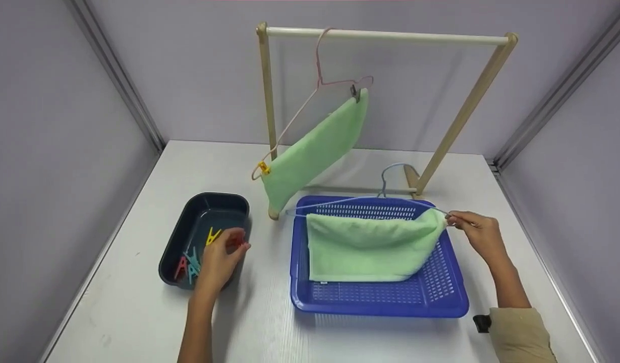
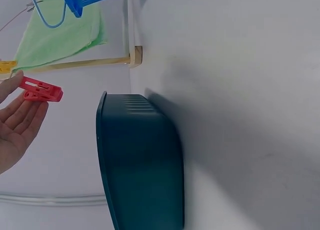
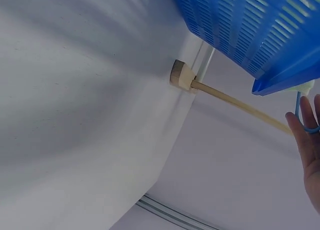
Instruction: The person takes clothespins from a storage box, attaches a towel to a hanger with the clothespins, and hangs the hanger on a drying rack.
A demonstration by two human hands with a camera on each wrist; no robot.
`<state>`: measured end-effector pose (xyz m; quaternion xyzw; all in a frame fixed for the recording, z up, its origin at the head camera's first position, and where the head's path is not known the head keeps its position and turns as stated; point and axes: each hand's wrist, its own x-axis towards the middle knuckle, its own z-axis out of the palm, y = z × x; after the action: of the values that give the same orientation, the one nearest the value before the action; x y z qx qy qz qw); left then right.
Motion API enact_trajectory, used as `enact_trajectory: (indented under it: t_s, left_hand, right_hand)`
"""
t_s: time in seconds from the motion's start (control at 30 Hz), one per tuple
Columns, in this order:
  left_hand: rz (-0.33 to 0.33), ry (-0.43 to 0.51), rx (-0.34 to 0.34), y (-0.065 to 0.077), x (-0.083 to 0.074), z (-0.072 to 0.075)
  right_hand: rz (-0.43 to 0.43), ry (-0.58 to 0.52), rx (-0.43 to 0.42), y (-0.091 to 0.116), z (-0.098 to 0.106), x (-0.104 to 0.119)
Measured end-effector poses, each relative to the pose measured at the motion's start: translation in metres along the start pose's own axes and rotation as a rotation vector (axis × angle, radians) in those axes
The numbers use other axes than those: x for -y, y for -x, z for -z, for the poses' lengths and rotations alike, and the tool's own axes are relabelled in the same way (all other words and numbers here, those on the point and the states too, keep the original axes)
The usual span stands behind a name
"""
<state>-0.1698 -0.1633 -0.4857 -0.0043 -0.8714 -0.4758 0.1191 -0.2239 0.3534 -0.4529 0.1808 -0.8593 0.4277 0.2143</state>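
My left hand (image 1: pixel 220 259) is over the dark tray (image 1: pixel 177 224) and pinches a red clothespin (image 2: pixel 42 89) between thumb and fingers. At the right, my right hand (image 1: pixel 481 237) pinches one end of a blue wire hanger (image 1: pixel 384 189) together with the gathered corner of a light green towel (image 1: pixel 370 247). Below the hanger, the towel spreads over the blue basket (image 1: pixel 380 308). In the right wrist view, the hanger's rounded end (image 3: pixel 312 131) shows at the fingers. Yellow, red and teal clothespins (image 1: pixel 192 264) lie in the tray.
Behind the basket stands a rack with a white bar (image 1: pixel 415 36) and wooden legs (image 1: pixel 466 113). From the bar hangs a pink hanger (image 1: pixel 318 60) bearing another green towel (image 1: pixel 315 151), held by a yellow clip (image 1: pixel 264 167) and a dark clip (image 1: pixel 356 94). Grey walls enclose the table.
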Motion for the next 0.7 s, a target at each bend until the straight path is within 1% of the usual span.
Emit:
enact_trajectory:
  t_s: [0.17,0.23,0.33,0.4,0.47,0.6,0.7]
  left_hand:
    - [-0.005,0.025,0.009,0.001,-0.007,0.002]
    - [-0.012,0.029,0.011,0.002,-0.01,0.002]
    - [-0.029,0.042,0.014,0.003,-0.016,0.001]
    - [-0.046,0.053,0.016,0.004,-0.021,0.001]
    - [-0.059,0.064,0.02,0.004,-0.025,0.0]
    - [-0.069,0.071,0.024,0.005,-0.032,-0.002]
    - [-0.082,0.078,0.023,0.003,-0.037,-0.003]
  right_hand:
    - [0.069,0.051,-0.105,-0.001,0.001,0.013]
    - [0.09,0.039,-0.154,-0.001,0.001,0.015]
    - [0.09,0.002,-0.21,-0.001,0.002,0.017]
    - [0.086,-0.022,-0.24,-0.001,0.003,0.02]
    - [0.089,-0.02,-0.266,-0.002,0.005,0.025]
    - [0.104,0.02,-0.304,-0.004,0.007,0.034]
    - [0.102,0.047,-0.325,-0.005,0.008,0.032]
